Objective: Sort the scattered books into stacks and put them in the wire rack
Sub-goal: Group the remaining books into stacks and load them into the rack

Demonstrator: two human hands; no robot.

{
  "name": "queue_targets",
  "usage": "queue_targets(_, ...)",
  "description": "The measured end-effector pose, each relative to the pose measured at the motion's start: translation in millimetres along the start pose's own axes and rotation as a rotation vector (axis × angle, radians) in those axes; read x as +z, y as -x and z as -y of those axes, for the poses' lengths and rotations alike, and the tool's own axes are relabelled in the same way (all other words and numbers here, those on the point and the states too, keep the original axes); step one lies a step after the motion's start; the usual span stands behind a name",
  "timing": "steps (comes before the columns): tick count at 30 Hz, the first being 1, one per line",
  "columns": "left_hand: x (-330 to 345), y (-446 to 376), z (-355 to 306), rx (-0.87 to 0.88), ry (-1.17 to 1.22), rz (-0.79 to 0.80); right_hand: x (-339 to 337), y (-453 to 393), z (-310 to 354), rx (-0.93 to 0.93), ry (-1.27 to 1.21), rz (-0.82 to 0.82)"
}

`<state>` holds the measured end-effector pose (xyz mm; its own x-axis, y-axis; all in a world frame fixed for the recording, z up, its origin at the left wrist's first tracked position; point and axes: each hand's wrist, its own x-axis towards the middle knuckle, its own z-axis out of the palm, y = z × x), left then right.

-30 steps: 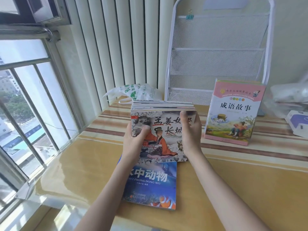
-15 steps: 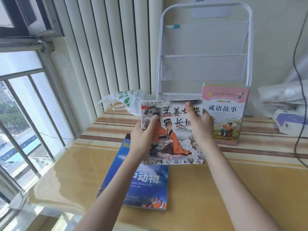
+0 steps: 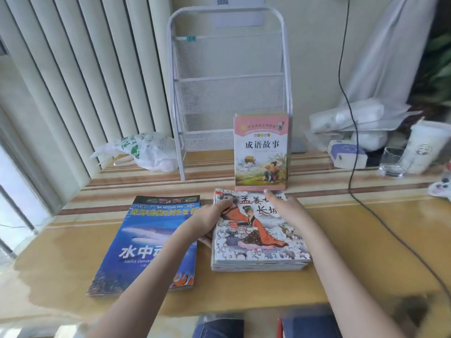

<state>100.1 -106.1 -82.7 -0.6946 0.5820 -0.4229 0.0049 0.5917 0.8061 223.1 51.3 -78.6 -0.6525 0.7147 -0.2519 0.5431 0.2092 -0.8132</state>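
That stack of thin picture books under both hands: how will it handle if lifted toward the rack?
The stack of thin picture books shows many slim spines, so it probably fans or slides apart unless squeezed. Glossy covers suggest slipperiness. It likely sags if gripped at one edge; both the left hand and right hand seem needed.

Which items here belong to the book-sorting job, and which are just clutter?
Job: picture-book stack under both hands, blue animal book, pink story books, wire rack.
Clutter: plastic bag, glass, paper cup, black cable.
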Motion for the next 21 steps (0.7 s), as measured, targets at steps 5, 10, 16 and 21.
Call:
queue_targets(5,-3,0,-2,0.17,-0.183,-0.125,1,1,-4,-0.101,0.266,-0.218)
queue_targets(10,-6,-5,2,0.387,-0.575,-0.384,-5,-13,-5,-0.159,0.509,-0.266)
queue_targets(16,-29,-16,-23,0.404,-0.763,-0.524,-8,-27,-7,-0.2,0.419,-0.256)
queue_targets(21,-39,-50,-71,0.441,-0.411,-0.512,-34,-51,16,-0.271,0.102,-0.376)
